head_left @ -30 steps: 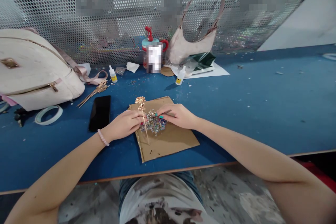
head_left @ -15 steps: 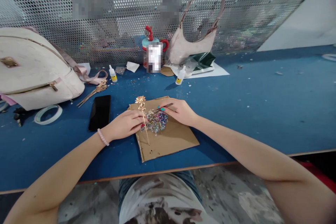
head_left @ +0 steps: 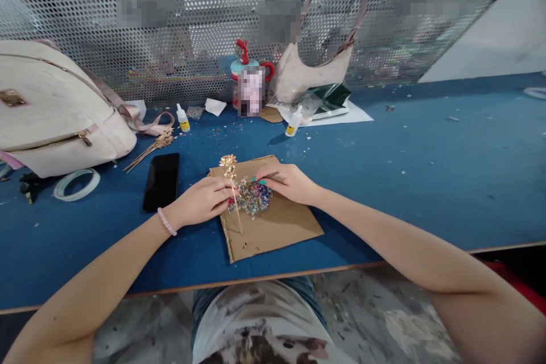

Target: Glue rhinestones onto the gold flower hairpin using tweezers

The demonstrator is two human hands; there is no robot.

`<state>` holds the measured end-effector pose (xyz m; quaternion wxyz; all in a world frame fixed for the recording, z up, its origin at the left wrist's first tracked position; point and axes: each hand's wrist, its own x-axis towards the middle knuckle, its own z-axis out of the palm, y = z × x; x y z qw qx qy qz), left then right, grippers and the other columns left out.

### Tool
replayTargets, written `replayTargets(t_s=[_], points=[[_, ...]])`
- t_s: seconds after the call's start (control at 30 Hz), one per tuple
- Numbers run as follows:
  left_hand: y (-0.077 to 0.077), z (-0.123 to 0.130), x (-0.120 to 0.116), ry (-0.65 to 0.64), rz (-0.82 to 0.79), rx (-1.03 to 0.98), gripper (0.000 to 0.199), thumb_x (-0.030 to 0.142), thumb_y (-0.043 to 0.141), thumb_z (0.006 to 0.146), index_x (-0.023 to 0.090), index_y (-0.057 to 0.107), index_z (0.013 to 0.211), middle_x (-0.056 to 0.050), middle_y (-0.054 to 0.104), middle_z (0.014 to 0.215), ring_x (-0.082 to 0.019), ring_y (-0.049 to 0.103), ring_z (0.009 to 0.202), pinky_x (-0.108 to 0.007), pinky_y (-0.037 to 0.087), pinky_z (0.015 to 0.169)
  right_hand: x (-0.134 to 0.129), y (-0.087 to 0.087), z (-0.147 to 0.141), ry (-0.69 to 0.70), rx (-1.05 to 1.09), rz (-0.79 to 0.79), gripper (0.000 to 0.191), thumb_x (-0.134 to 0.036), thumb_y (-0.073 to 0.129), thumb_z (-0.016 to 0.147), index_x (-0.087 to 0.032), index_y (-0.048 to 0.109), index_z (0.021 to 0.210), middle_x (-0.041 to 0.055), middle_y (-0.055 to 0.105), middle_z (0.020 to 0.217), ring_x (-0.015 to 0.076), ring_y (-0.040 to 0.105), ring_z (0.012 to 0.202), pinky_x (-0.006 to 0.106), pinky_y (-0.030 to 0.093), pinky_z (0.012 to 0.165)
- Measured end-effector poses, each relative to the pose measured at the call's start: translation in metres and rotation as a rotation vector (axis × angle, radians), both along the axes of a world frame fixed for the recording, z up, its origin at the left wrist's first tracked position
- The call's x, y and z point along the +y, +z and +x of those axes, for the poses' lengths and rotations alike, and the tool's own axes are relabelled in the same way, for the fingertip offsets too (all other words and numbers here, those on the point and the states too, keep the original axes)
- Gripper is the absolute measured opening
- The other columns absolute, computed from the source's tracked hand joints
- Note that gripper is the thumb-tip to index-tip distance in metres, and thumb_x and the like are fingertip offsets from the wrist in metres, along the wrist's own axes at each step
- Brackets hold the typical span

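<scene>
Here, dark phone (head_left: 161, 182) lies just beside left hand (head_left: 208, 202), fingers nearly closed at gold flower (head_left: 229, 167), grip unclear; glittering beads (head_left: 252, 200) on cardboard (head_left: 281, 230), nearer left edge; right hand (head_left: 296, 183), fingers pinching slim dark tool (head_left: 272, 176) at beads; blue tabletop (head_left: 426, 165) stretching rightward.

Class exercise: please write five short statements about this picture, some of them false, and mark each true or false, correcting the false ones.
1. The right hand holds a thin dark tool. True.
2. The phone lies on top of the cardboard. False: it lies on the blue table, to the left of the cardboard.
3. A beaded bracelet circles the left wrist. True.
4. The shiny beads are inside the cup. False: they are on the cardboard, between the two hands.
5. Two small bottles with yellow labels stand on the table. True.
</scene>
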<state>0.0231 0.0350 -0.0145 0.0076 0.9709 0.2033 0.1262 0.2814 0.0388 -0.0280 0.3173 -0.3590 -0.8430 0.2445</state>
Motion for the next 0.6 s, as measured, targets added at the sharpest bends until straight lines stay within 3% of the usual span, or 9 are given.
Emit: replayTargets(t_s=[0.43,0.6], points=[[-0.0009,-0.0003,0.0005,0.034,0.008,-0.015,0.027,0.02,0.042,0.091,0.014,0.056,0.113,-0.012,0.058,0.117,-0.022,0.056,0.104,-0.039,0.045,0.092,-0.0038,0.0045,0.0029,0.048,0.021,-0.015,0.019,-0.023,0.047,0.085,-0.019,0.064,0.091,0.0051,0.069,0.093,0.0158,0.064,0.087,0.031,0.051,0.079],[-0.0012,-0.0001,0.0014,0.029,0.008,-0.011,0.027,0.02,0.041,0.091,0.014,0.055,0.114,-0.012,0.058,0.118,-0.022,0.056,0.104,-0.039,0.045,0.091,-0.0065,0.006,0.0025,0.146,0.057,0.002,0.017,-0.024,0.049,0.086,-0.019,0.064,0.091,0.0057,0.068,0.091,0.0159,0.064,0.086,0.033,0.051,0.079]])
